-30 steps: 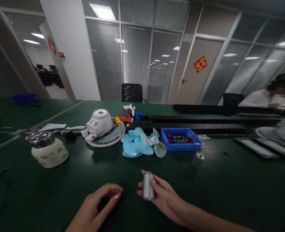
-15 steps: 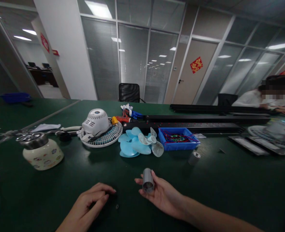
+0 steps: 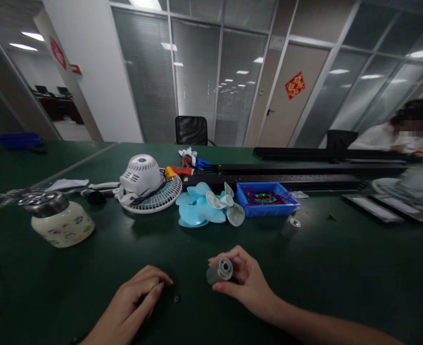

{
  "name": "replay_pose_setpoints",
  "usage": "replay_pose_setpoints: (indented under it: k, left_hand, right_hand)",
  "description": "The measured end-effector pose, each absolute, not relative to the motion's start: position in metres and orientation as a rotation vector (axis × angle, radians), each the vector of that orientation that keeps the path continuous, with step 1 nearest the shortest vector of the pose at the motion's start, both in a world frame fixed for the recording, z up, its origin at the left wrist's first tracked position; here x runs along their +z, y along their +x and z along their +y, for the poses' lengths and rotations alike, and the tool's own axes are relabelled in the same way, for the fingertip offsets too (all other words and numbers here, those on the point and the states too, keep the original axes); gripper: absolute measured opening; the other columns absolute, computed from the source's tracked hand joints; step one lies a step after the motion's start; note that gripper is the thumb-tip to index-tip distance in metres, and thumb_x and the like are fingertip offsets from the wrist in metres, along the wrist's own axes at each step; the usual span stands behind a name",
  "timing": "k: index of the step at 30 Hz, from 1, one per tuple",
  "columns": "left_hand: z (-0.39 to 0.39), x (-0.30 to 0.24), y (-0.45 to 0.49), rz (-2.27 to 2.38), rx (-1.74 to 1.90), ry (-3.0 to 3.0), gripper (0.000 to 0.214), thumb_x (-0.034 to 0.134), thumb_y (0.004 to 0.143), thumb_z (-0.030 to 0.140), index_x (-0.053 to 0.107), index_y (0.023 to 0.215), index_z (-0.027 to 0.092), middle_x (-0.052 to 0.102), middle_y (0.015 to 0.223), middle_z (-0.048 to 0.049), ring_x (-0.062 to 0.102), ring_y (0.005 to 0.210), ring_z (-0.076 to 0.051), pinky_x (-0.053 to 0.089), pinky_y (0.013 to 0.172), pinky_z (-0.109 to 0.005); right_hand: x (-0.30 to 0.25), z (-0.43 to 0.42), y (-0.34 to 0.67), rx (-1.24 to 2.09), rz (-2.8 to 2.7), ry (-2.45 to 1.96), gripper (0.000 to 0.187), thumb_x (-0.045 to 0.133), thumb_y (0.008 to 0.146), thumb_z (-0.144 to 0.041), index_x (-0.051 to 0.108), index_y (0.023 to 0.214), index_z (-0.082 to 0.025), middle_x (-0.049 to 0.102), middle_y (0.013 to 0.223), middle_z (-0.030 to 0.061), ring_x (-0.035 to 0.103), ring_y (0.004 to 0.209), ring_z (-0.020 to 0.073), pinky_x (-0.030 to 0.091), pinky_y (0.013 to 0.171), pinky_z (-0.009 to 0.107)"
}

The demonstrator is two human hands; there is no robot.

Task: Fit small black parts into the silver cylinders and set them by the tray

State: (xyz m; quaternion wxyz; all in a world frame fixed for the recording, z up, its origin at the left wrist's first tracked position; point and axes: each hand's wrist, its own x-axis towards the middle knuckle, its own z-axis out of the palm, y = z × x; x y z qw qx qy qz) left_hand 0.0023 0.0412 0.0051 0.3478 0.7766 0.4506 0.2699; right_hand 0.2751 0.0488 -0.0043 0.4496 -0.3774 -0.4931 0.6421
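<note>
Head-worn camera, facing forward and down across green table [image 3: 139, 247].

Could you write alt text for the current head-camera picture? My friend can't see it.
A right hand holds a small metal cylinder over a green table; the left hand is beside a tiny round part. Beyond them are a cream jar, a white fan body, light-blue fan blades, a blue tray of wires and a second cylinder.

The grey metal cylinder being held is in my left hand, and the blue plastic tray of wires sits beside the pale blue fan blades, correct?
Not quite: the head view shows the grey metal cylinder held in your right hand. The blue plastic tray of wires does sit beside the pale blue fan blades.
</note>
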Motion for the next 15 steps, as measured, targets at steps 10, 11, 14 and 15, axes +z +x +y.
replay_pose_setpoints:
  k: [10,11,14,15]
  left_hand:
    - [0.0439,-0.0001,0.0000,1.123,0.641,2.084,0.039,0.035,0.100,0.030,0.057,0.070,0.019,0.064,0.087,-0.0050,0.059,0.083,-0.018,0.047,0.074,-0.025]
    - [0.0436,0.0004,0.0003,1.117,0.642,2.087,0.039,0.035,0.100,0.030,0.057,0.069,0.019,0.063,0.085,-0.0047,0.059,0.082,-0.018,0.047,0.073,-0.025]
    - [0.0437,0.0030,0.0014,1.105,0.649,2.099,0.039,0.035,0.100,0.030,0.055,0.067,0.019,0.062,0.083,-0.0042,0.058,0.081,-0.018,0.047,0.073,-0.025]
    - [0.0439,0.0039,0.0016,1.107,0.641,2.103,0.039,0.035,0.100,0.030,0.055,0.068,0.019,0.062,0.082,-0.0041,0.058,0.081,-0.018,0.047,0.073,-0.025]
  right_hand:
    - [-0.0049,0.0504,0.2752,1.368,-1.480,-1.001,0.042,0.083,0.064,-0.019,0.066,0.102,-0.018,0.067,0.118,0.0092,0.061,0.115,0.0231,0.045,0.103,0.044]
    - [-0.0039,0.0503,0.2751,1.372,-1.488,-1.006,0.042,0.082,0.065,-0.019,0.065,0.103,-0.018,0.066,0.119,0.0092,0.061,0.115,0.0231,0.044,0.104,0.044]
    - [0.0002,0.0491,0.2745,1.388,-1.474,-1.040,0.042,0.082,0.066,-0.020,0.065,0.104,-0.018,0.066,0.119,0.0091,0.060,0.116,0.0235,0.043,0.106,0.045]
    - [0.0016,0.0484,0.2742,1.400,-1.465,-1.060,0.042,0.082,0.066,-0.021,0.065,0.105,-0.018,0.066,0.119,0.0091,0.060,0.115,0.0237,0.043,0.105,0.045]
